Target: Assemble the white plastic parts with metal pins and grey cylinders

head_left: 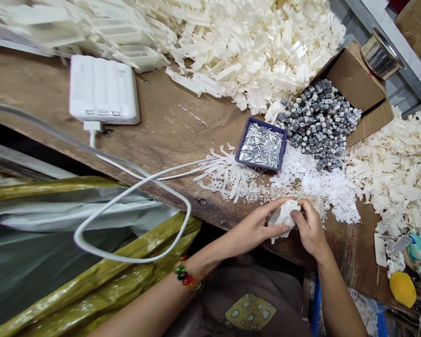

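Your left hand [254, 229] and right hand [310, 227] both grasp a white plastic moulding [283, 217], its shape mostly hidden by your fingers, just inside the edge of the wooden bench [175, 126]; a purple tray [261, 145] ahead holds metal pins [261, 145]; grey parts [317, 124] fill a cardboard box [354, 77], partly cut off

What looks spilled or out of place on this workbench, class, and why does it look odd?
Grey metal-looking parts appear to have spilled from the open cardboard box onto the wooden bench, running into loose white plastic pieces. A white cable also loops off the bench edge.
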### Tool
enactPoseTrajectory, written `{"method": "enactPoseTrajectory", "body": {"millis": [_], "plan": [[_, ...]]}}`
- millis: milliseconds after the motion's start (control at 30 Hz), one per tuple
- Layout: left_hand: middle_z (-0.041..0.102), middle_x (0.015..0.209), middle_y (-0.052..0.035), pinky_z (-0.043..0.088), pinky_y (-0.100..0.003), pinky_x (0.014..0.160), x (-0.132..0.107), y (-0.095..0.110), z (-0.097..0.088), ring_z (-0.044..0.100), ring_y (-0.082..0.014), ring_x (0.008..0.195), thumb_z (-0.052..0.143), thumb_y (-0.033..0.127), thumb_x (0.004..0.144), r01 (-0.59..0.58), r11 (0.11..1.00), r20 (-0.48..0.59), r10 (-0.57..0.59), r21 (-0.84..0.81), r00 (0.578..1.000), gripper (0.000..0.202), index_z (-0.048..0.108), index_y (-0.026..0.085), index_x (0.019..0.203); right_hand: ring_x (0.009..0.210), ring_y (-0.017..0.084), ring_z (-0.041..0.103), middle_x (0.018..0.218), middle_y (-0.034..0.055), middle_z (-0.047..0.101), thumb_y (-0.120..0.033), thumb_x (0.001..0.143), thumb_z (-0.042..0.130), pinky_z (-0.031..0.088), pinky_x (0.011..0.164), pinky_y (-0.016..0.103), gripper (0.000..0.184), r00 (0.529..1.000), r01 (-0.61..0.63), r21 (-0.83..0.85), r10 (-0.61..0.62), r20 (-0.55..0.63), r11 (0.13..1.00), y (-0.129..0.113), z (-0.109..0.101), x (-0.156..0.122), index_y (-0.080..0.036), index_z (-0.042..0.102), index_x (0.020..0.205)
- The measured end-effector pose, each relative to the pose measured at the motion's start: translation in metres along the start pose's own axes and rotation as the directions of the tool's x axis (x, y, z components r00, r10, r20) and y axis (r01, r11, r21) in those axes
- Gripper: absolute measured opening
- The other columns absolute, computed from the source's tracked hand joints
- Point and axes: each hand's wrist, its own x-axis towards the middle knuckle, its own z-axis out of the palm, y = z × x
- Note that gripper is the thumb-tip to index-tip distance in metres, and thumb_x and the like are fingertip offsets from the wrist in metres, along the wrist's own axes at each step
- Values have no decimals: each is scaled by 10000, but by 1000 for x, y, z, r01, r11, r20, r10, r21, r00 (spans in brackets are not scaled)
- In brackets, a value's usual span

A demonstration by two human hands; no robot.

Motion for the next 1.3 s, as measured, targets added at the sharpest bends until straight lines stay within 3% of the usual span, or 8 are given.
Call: {"method": "enactPoseTrajectory", "body": {"millis": [200,300,467,667,900,1100,1200,1300], "plan": [[604,1216,-34,375,-279,960,-2,7,-1,517,-232,1102,718,251,633,22,1000,-55,-23,-11,998,551,599,213,1170,623,124,446,675,-26,475,-465,840,464,357,576,237,264,995,16,64,-9,-104,998,3,10,1,-203,468,811],[655,1097,-41,444,-278,852,-1,6,-2,571,-220,977,727,241,625,96,992,-48,-100,-84,994,563,592,202,1169,579,112,426,645,-36,444,-516,828,461,348,531,226,313,995,-23,155,37,-90,988,3,12,3,-205,447,789],[675,977,-65,487,-305,774,1,0,-7,638,-206,817,740,211,630,262,845,139,-222,-466,965,580,561,189,1181,513,89,384,629,-41,420,-539,846,408,329,470,205,340,990,-130,329,107,87,935,-6,5,6,-210,430,766],[680,936,-61,527,-351,749,-1,0,-13,673,-227,752,762,182,606,353,744,239,-262,-567,935,524,590,199,1101,509,82,403,608,-56,417,-414,846,476,348,498,202,238,996,-88,342,71,62,936,-19,6,3,-207,435,733],[675,801,-61,530,-283,512,-1,0,-10,660,-240,693,720,200,650,332,828,204,-266,-452,942,560,544,186,1182,555,98,440,617,-41,464,-395,861,449,353,536,215,245,999,-47,178,47,5,983,-21,3,1,-202,445,711],[636,1118,-56,480,-266,802,-1,3,-5,565,-233,1014,731,238,637,156,987,20,-155,-49,988,612,542,210,1219,563,98,389,616,-52,418,-440,821,512,297,539,220,260,999,-32,-75,31,-12,997,-17,-2,4,-198,453,748],[642,1078,-63,481,-294,764,-3,2,-1,572,-232,937,684,288,683,134,989,-7,-134,69,991,609,511,178,1256,511,85,353,565,-66,365,-440,828,493,272,514,221,294,997,-14,-57,9,-76,998,-10,7,5,-198,406,687],[657,972,-55,482,-279,667,-3,-1,1,579,-204,800,680,279,684,155,988,-55,-155,9,986,630,488,157,1271,480,80,332,539,-74,324,-455,829,474,265,486,217,319,991,-28,18,30,-132,999,-5,14,5,-205,367,662]]}}
